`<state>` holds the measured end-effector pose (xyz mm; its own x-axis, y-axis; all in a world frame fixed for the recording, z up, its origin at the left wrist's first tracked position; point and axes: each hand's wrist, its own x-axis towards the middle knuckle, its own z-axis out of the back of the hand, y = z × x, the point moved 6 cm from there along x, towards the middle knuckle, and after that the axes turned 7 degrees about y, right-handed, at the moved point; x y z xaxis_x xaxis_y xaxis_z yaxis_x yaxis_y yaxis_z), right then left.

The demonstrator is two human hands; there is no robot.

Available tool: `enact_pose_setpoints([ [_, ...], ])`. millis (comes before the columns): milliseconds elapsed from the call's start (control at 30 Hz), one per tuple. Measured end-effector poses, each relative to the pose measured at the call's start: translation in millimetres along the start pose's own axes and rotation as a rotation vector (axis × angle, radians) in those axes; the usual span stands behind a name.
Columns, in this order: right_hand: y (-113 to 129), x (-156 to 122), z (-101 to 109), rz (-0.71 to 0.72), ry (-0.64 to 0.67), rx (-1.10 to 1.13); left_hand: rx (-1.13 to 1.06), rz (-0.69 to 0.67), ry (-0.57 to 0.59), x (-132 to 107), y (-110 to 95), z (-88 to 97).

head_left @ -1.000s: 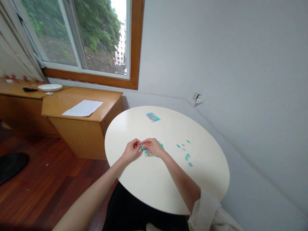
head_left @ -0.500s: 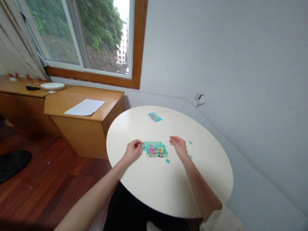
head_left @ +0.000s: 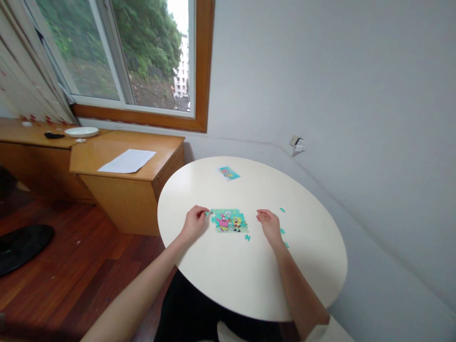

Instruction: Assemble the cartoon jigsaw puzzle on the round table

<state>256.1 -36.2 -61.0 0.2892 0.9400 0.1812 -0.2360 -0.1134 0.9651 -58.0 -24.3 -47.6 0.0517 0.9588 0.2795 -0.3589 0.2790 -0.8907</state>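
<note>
A partly joined cartoon jigsaw puzzle [head_left: 230,222] lies flat between my hands, with pink and yellow characters on a teal ground. At its upper left edge, my left hand [head_left: 194,224] is closed in a pinch on a small teal puzzle piece [head_left: 207,213], mostly hidden by the fingers. My right hand [head_left: 270,225] hovers right of the puzzle, fingers loosely bent and apart, with nothing visible in them. One loose teal piece [head_left: 247,237] rests just below the puzzle's lower right corner. Beyond my right hand lies another loose piece [head_left: 282,209], and more sit partly behind the wrist.
The round white table [head_left: 228,280] stands against the wall. Near its far edge is a small picture card [head_left: 229,173] in matching colours. To the left, a wooden cabinet [head_left: 114,202] carries a white paper sheet [head_left: 127,161] and a white plate [head_left: 81,132].
My left hand has drawn slightly left, and a bit of teal shows at its fingertips. My right hand has shifted right and nearer to me. The puzzle lies about where it was.
</note>
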Motion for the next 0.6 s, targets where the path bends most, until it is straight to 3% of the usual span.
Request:
enact_pose_setpoints([
  [433, 5.4, -1.6, -3.2, 0.04, 0.044, -0.039, -0.01, 0.005, -0.011, 0.4, 1.9, -0.4],
  [600, 5.0, -0.6, -3.1, 0.039, 0.03, -0.049, -0.046, -0.009, 0.046, -1.0, -2.8, -4.5],
])
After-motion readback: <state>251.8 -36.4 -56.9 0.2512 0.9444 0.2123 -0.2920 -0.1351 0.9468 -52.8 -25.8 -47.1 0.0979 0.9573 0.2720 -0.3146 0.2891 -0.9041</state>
